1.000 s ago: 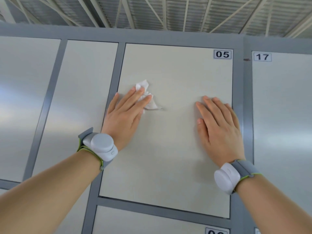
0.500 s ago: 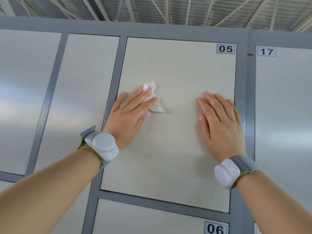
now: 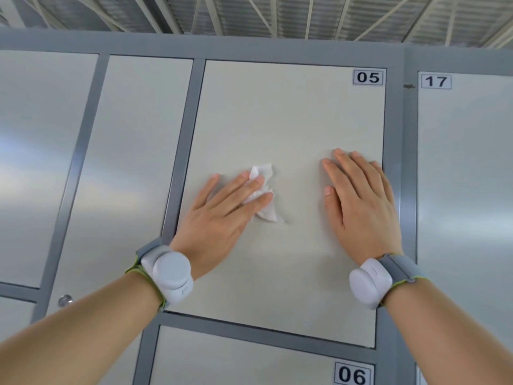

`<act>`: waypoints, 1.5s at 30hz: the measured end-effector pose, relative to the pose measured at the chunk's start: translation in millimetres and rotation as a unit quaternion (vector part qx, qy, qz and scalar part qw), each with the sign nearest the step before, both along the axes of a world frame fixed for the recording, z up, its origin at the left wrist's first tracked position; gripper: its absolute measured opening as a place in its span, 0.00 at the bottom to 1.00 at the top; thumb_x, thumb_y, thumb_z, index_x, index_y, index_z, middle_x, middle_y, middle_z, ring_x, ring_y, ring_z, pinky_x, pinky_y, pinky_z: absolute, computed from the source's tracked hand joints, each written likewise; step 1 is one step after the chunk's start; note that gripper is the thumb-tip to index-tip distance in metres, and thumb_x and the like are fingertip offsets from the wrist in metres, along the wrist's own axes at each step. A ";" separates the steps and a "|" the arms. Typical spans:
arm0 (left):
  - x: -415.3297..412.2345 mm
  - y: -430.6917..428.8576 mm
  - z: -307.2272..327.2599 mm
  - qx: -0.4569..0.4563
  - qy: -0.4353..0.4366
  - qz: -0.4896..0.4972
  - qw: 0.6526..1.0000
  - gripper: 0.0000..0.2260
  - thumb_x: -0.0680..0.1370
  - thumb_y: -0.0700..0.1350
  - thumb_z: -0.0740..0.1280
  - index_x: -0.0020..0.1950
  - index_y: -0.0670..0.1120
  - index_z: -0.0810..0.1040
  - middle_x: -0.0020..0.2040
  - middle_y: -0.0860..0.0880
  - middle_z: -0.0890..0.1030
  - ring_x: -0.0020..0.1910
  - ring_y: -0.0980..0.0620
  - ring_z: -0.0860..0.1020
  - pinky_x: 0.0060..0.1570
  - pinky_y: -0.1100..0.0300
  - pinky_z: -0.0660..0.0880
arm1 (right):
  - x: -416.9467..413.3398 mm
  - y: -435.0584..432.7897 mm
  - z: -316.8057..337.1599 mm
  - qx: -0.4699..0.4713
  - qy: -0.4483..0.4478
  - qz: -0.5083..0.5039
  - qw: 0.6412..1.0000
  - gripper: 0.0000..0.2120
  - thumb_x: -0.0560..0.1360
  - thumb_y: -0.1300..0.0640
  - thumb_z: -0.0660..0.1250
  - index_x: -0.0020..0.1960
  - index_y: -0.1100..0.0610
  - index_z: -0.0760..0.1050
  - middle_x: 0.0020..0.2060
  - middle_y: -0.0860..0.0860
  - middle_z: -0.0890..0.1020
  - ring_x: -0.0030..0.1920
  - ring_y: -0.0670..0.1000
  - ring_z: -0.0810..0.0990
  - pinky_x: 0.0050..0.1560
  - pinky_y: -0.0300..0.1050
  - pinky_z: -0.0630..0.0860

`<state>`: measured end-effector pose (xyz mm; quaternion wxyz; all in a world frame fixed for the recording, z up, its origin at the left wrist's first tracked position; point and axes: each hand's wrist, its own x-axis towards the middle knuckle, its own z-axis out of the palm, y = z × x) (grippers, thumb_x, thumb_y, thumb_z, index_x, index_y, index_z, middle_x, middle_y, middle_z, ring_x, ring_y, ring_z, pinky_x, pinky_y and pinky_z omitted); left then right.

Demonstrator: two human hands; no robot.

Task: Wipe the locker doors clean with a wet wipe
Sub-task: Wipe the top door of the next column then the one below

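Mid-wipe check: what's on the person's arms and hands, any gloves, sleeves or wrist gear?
No gloves or sleeves in view. Behind the left hand and right hand sits a grey wrist strap edged lime green, each carrying a rounded white device.

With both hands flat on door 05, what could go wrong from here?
The wet wipe is crumpled and only pinned by the fingertips of the left hand, so it may slip free or clean just a narrow strip. The bare right hand presses flat on door 05 and will probably leave fresh prints there.
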<state>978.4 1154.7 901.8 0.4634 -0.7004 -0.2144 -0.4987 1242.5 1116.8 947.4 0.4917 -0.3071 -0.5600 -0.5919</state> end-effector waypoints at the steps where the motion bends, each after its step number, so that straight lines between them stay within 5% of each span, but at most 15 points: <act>1: 0.4 0.2 -3.2 0.006 0.009 0.000 1.000 0.20 0.84 0.41 0.56 0.75 0.49 0.72 0.78 0.50 0.68 0.78 0.50 0.63 0.76 0.40 0.58 | -0.8 -0.2 0.3 0.002 0.000 0.000 1.000 0.19 0.83 0.56 0.56 0.71 0.60 0.73 0.71 0.55 0.73 0.72 0.60 0.70 0.75 0.59 0.61; 7: -2.8 -0.9 12.9 -0.002 0.017 0.012 1.000 0.19 0.85 0.43 0.55 0.76 0.50 0.71 0.78 0.51 0.67 0.79 0.52 0.61 0.78 0.42 0.55 | -1.2 -0.4 0.5 0.006 -0.003 0.008 1.000 0.19 0.82 0.57 0.56 0.70 0.61 0.73 0.71 0.56 0.74 0.71 0.60 0.69 0.75 0.57 0.60; 14: -5.6 -2.6 55.1 -0.061 -0.089 -0.019 0.994 0.21 0.86 0.47 0.51 0.78 0.54 0.68 0.79 0.54 0.64 0.80 0.56 0.55 0.78 0.50 0.46 | -1.0 -0.4 0.6 0.009 -0.001 0.011 1.000 0.19 0.82 0.57 0.56 0.70 0.60 0.73 0.71 0.55 0.74 0.71 0.59 0.69 0.75 0.57 0.60; 19: -2.7 -3.3 54.0 -0.060 -0.100 -0.029 0.993 0.21 0.85 0.47 0.50 0.78 0.53 0.69 0.80 0.53 0.64 0.80 0.55 0.56 0.78 0.49 0.49 | -1.2 0.7 0.4 0.013 -0.001 0.010 1.000 0.19 0.82 0.57 0.56 0.70 0.60 0.74 0.70 0.55 0.74 0.71 0.59 0.70 0.75 0.56 0.60; 34: 6.4 3.1 8.9 0.026 0.043 -0.001 0.999 0.21 0.83 0.39 0.59 0.76 0.49 0.71 0.78 0.50 0.67 0.79 0.49 0.62 0.76 0.40 0.58 | -1.3 -0.3 0.5 0.012 -0.002 0.007 1.000 0.19 0.82 0.57 0.57 0.70 0.61 0.74 0.70 0.56 0.74 0.71 0.60 0.70 0.75 0.57 0.60; 45: 9.0 -3.3 60.8 -0.048 -0.089 -0.037 0.994 0.21 0.85 0.44 0.53 0.77 0.52 0.69 0.79 0.52 0.65 0.80 0.54 0.57 0.78 0.49 0.47 | -1.1 -0.6 0.7 0.015 0.000 0.005 1.000 0.19 0.81 0.58 0.57 0.69 0.61 0.74 0.70 0.55 0.75 0.71 0.59 0.71 0.75 0.58 0.62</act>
